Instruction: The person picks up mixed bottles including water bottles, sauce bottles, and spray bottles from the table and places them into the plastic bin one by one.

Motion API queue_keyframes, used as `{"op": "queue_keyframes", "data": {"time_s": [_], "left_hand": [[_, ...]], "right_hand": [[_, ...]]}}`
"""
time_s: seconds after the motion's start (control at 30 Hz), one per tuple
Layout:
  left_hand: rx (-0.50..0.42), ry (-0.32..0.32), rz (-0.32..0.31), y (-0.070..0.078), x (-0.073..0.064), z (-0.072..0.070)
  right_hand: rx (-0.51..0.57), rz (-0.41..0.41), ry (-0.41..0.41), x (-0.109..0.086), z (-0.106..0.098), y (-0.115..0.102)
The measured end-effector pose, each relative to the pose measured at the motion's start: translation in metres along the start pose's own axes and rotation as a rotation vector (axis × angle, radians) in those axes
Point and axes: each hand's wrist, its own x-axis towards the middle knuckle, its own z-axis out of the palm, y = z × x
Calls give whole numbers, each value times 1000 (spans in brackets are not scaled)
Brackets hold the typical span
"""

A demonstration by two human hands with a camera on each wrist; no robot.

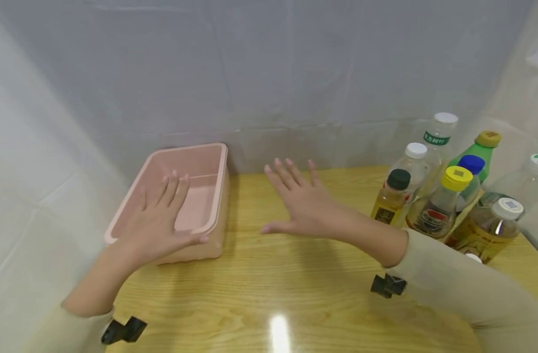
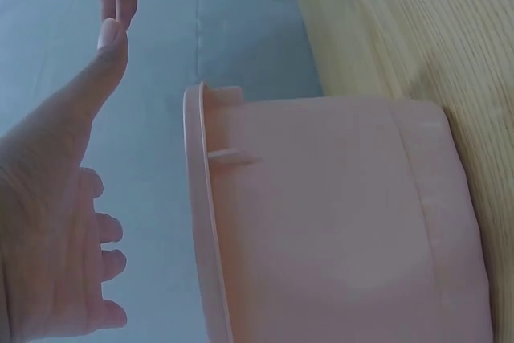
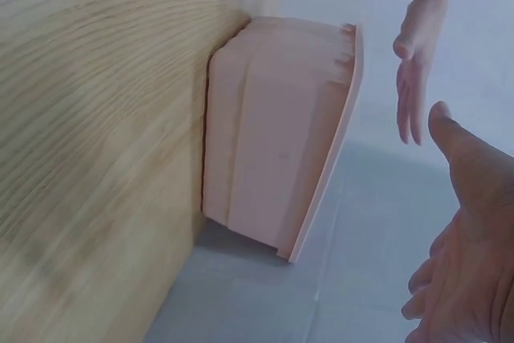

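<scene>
The fingers of the left hand (image 1: 152, 230) are straight and a little apart, with the thumb stretched out to the side; those of the right hand (image 1: 306, 208) are straight and fanned wide, its thumb also held away. Both hands are raised with palms down, and nothing is between the fingers.

Below them is a tabletop of yellow-brown grained wood (image 1: 251, 284), glossy enough to carry a white streak of reflected light near its front. A wrinkled grey sheet (image 1: 269, 63) hangs behind it, and a paler sheet (image 1: 35, 147) covers the left side.

The rectangular pink plastic bin (image 1: 191, 162) stands upright on the left part of the table, near the grey sheet. It has rounded corners, smooth walls narrowing toward the base and a flanged rim with small ribs beneath. The left hand is above it in the head view; both wrist views show that hand apart from the rim. The right hand is over bare wood to the bin's right.

At the right, a cluster of bottles stands close together, among them a green plastic bottle (image 1: 482, 154), a clear yellow-capped bottle (image 1: 436, 211) and an amber white-capped bottle (image 1: 489, 230). The right forearm, in a cream sleeve (image 1: 463, 289), passes before them.
</scene>
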Motion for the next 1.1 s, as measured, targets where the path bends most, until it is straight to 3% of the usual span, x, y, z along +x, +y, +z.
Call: {"op": "queue_keyframes", "data": {"time_s": [0.23, 0.77, 1.1], "left_hand": [[-36, 8, -17, -13, -12, 4], [-8, 53, -17, -44, -27, 17], [23, 118, 51, -68, -39, 30]], "right_hand": [[14, -18, 8, 7, 6, -11], [17, -73, -8, 27, 9, -43], [-71, -107, -2, 36, 20, -61]]}}
